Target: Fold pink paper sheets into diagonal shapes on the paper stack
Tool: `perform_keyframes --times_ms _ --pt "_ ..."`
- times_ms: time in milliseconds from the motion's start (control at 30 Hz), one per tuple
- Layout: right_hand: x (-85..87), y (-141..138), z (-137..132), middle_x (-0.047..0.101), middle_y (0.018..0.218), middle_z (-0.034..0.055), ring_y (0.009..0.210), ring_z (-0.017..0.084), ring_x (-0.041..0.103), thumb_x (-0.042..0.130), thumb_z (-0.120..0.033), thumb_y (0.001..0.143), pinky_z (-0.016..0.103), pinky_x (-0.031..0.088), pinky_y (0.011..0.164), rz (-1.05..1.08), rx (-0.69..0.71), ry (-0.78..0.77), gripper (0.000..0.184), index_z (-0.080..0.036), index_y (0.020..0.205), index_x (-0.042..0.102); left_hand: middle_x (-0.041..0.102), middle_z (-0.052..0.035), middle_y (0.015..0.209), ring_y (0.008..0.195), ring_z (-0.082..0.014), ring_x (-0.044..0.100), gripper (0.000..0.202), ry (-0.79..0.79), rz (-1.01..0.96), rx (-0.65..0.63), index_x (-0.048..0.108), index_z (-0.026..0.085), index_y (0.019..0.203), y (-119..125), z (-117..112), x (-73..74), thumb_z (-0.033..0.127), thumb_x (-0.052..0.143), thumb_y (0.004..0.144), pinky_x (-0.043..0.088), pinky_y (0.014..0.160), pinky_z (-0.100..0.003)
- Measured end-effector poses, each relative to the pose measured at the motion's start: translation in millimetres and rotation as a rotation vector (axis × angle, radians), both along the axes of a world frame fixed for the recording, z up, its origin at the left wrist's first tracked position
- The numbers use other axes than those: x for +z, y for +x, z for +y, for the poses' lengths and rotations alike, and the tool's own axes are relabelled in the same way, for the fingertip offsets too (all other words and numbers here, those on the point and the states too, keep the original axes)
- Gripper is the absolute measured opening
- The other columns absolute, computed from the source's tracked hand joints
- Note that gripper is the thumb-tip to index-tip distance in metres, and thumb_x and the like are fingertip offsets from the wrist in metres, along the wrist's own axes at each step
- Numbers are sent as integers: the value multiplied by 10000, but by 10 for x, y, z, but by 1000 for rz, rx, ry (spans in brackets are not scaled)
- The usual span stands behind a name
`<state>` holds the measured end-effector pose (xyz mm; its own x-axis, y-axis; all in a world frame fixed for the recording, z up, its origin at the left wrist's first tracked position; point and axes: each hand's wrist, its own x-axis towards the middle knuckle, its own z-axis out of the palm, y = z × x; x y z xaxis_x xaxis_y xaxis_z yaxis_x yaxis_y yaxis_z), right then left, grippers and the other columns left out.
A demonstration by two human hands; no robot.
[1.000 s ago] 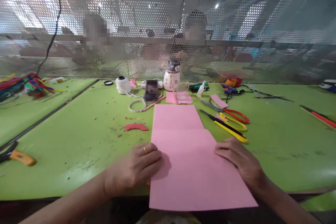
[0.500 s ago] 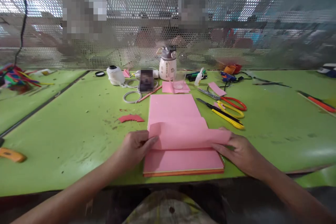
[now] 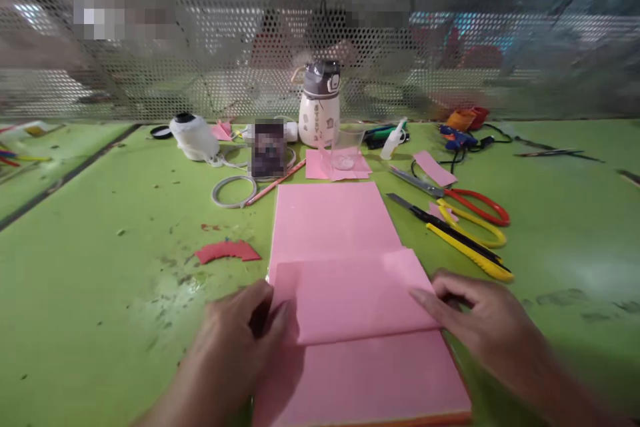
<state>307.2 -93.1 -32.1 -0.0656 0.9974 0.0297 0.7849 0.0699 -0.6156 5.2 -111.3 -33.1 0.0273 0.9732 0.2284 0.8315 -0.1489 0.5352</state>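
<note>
A stack of pink paper (image 3: 333,220) lies on the green table (image 3: 100,267) in front of me. Its top sheet (image 3: 350,297) is folded over on itself, with the fold near the lower middle. My left hand (image 3: 240,340) pinches the left end of that folded sheet, fingers closed on its edge. My right hand (image 3: 480,323) grips the sheet's right end with its fingers curled onto the paper. An orange layer shows at the bottom edge of the stack.
Right of the stack lie a yellow utility knife (image 3: 467,250), yellow scissors and red scissors (image 3: 475,203). At the back stand a white bottle (image 3: 320,103), a clear cup (image 3: 345,150), a white roll (image 3: 193,137) and a wire ring (image 3: 233,190). A red paper scrap (image 3: 227,251) lies to the left. A perforated screen closes the far side.
The sheet that lay flat a second ago has been folded over; both hands have moved with it. The camera has moved closer and lower over the stack.
</note>
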Motion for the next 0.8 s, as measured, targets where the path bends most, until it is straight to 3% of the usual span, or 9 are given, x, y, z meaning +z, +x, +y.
perform_keyframes --times_ms 300,567,800 --pt "-2 -64 17 334 502 -47 433 105 372 529 -475 913 202 329 395 31 51 119 483 -220 544 349 419 72 438 372 -75 391 380 -15 54 -110 413 209 567 -75 4 -77 330 547 902 294 385 -168" --pt "-121 -40 36 418 471 -47 407 111 416 479 -422 954 212 331 399 -111 111 178 429 -225 574 467 390 70 434 394 -82 314 405 3 100 -15 379 214 581 -10 -13 -114 350 497 943 255 407 -209" --pt "-181 0 31 357 442 -59 386 100 369 486 -392 935 209 309 386 -231 138 245 443 -230 535 383 381 58 466 398 -91 305 355 120 179 -56 381 217 575 21 -21 -150 255 491 911 230 425 -252"
